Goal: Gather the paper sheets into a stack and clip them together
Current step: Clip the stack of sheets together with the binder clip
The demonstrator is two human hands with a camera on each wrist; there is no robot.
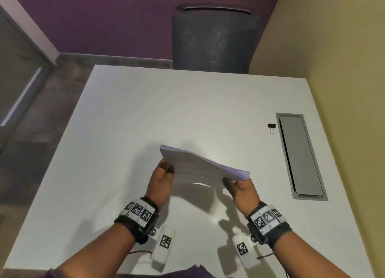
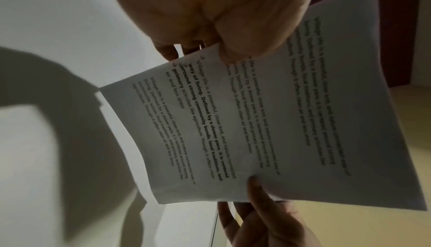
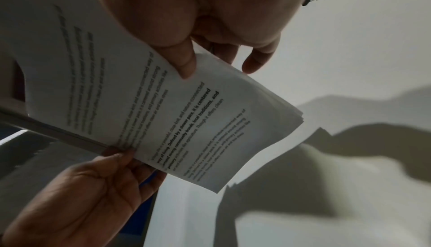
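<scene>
One paper stack (image 1: 203, 166), light, floppy, slide-prone; left hand (image 1: 161, 179) and right hand (image 1: 241, 191) pinch opposite edges; binder clip (image 1: 271, 128) apart.

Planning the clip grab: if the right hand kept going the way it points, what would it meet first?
Probably nothing: the right hand points past the paper stack over bare table; the binder clip lies off right.

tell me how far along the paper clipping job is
Done: the sheets look gathered into one stack, lifted off the table. In hand: the left hand and right hand each hold a side of it; its edges look slightly uneven at the right corner. Left: the clip lies untouched on the table by the grey hatch, so squaring up and clipping remain.
</scene>
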